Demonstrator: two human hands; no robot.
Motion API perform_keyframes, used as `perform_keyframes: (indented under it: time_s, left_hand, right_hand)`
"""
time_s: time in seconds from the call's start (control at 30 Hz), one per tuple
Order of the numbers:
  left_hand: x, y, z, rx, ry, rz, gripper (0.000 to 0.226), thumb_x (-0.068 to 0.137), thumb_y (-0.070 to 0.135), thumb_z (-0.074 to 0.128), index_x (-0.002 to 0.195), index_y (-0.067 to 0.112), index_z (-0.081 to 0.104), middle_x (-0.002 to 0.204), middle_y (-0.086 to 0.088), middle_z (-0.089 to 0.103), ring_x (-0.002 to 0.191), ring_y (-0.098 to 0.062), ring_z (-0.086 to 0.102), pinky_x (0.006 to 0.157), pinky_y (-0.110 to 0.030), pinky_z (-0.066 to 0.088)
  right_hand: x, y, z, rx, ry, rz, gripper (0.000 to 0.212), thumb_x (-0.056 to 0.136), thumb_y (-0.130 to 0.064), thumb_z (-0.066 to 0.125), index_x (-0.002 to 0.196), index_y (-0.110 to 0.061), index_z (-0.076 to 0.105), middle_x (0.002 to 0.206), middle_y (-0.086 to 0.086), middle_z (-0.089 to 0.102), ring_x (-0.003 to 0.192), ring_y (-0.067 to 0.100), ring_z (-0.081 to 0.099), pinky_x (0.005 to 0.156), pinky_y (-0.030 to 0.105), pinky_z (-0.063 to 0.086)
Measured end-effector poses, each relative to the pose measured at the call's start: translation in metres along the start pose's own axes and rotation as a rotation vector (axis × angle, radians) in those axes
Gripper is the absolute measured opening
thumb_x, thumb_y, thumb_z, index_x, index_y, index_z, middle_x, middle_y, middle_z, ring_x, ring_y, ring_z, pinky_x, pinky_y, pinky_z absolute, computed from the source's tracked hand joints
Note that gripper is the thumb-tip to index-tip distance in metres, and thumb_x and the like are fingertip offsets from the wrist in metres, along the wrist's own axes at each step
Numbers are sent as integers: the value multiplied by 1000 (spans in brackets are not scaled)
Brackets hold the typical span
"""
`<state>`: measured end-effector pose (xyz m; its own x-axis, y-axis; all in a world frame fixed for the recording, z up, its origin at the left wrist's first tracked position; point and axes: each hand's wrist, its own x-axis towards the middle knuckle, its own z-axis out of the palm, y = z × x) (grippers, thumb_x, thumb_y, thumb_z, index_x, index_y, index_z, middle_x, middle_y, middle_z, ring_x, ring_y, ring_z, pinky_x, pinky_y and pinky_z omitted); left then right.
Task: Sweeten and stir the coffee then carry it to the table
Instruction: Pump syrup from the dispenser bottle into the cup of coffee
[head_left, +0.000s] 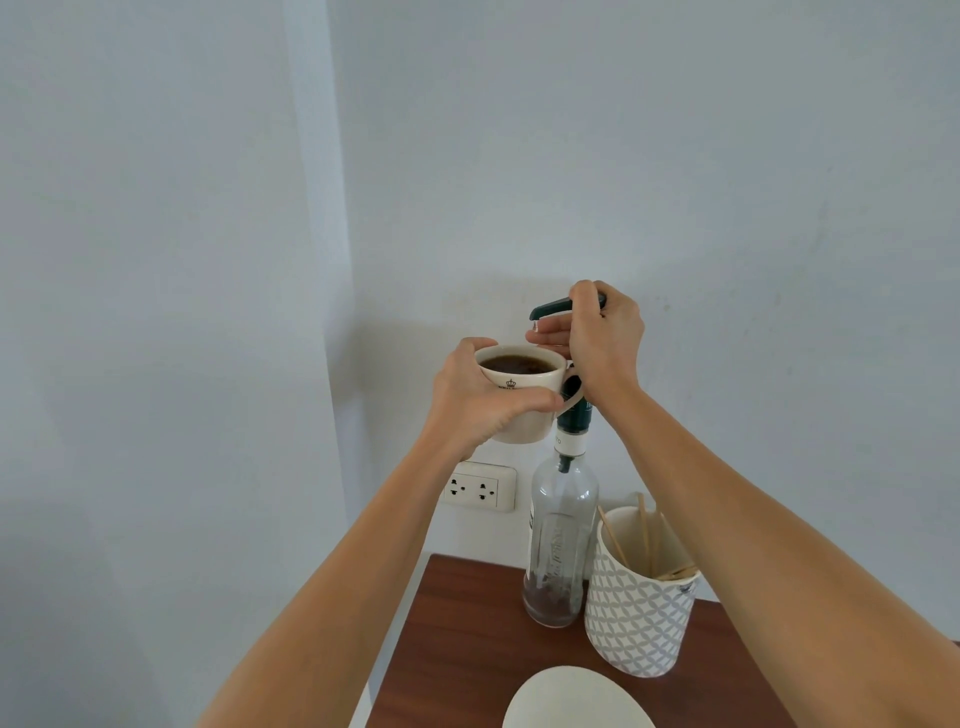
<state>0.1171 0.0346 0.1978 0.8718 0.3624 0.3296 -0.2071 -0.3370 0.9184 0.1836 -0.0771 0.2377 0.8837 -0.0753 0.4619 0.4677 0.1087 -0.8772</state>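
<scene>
My left hand (480, 397) holds a white cup (524, 410) of dark coffee up in the air, its rim just under the spout of a dark green pump head (545, 307). My right hand (597, 338) is closed over that pump head from above. The pump sits on a tall clear glass bottle (561, 540) with a little brown syrup at its bottom, standing on the dark wooden counter (467, 623). Right of the bottle stands a patterned grey-and-white holder (636, 613) with several wooden stir sticks (644, 535).
A white saucer (576, 699) lies at the counter's near edge. A white double wall socket (480, 488) sits on the wall behind my left forearm. The counter's left edge runs close to a white wall corner.
</scene>
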Motion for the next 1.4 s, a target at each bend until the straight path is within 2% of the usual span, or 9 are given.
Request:
perform_keyframes:
  time_s: [0.23, 0.5, 0.73, 1.07, 1.13, 1.3, 1.4]
  left_hand:
    - [0, -1, 1, 5, -2, -2, 98, 24, 50, 83, 114, 26, 53, 110, 4, 66, 99, -16, 66, 77, -32, 57]
    - [-1, -1, 1, -12, -9, -11, 93, 32, 42, 88, 116, 25, 53, 110, 3, 66, 99, -15, 66, 73, -29, 55]
    - [-2, 1, 0, -14, -22, -17, 100, 24, 48, 84, 116, 24, 52, 111, 2, 66, 100, -17, 66, 76, -31, 57]
    - [2, 6, 0, -11, -27, -21, 101, 24, 48, 83, 117, 25, 52, 113, 2, 65, 102, -17, 65, 80, -33, 57]
    - [2, 6, 1, -8, -22, -16, 101, 24, 48, 83, 118, 25, 52, 113, 2, 65, 102, -17, 65, 79, -32, 57]
    - [5, 5, 1, -8, -15, -23, 94, 34, 39, 88, 119, 23, 53, 115, 1, 65, 102, -17, 65, 76, -30, 54]
    - [6, 4, 1, -9, -17, -25, 94, 32, 40, 88, 118, 24, 52, 114, 1, 65, 103, -18, 65, 76, -30, 55]
  right_hand:
    - [-1, 1, 0, -15, -1, 2, 24, 89, -14, 44, 74, -1, 58, 65, 22, 72, 57, 34, 75, 60, 47, 62]
    - [-3, 0, -2, -35, -1, -10, 25, 89, -13, 44, 74, 0, 59, 63, 21, 72, 57, 34, 75, 60, 47, 64]
    - [-4, -1, -2, -50, -14, 3, 24, 90, -15, 45, 72, -2, 56, 68, 23, 74, 57, 31, 75, 61, 45, 63]
    - [-2, -6, -2, 12, -18, 36, 24, 92, -20, 48, 87, 0, 61, 73, 25, 75, 59, 34, 75, 64, 47, 61]
    - [-1, -6, -2, 1, -9, 20, 25, 91, -19, 47, 85, 2, 59, 70, 25, 74, 58, 34, 75, 64, 49, 61]
    - [-2, -5, -1, -14, 2, -7, 22, 91, -18, 46, 74, -5, 54, 66, 25, 72, 56, 34, 74, 62, 49, 60]
    - [-1, -4, -1, -34, 10, -21, 25, 91, -18, 45, 69, -8, 52, 64, 24, 72, 57, 35, 74, 62, 49, 61]
